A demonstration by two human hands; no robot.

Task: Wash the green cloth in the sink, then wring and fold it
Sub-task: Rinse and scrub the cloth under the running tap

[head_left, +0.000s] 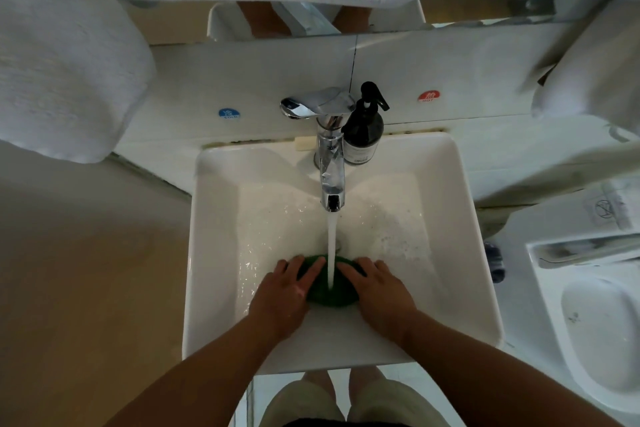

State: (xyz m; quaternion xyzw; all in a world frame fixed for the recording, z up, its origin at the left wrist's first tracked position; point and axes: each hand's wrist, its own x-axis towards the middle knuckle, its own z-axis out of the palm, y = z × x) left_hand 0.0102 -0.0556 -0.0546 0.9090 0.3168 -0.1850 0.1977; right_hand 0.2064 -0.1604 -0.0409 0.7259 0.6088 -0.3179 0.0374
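Note:
The green cloth (329,296) lies bunched at the front of the white square sink (214,253), right under the running stream from the chrome tap (330,166). My left hand (284,291) lies flat on the cloth's left side with straight fingers. My right hand (377,288) presses its right side the same way. Most of the cloth is hidden beneath both hands. Water pools and foams around the basin floor.
A dark pump bottle (363,135) stands right of the tap, and a small soap bar (304,143) lies left of it. White towels (62,55) hang above at left and top. A toilet (602,322) sits at the right.

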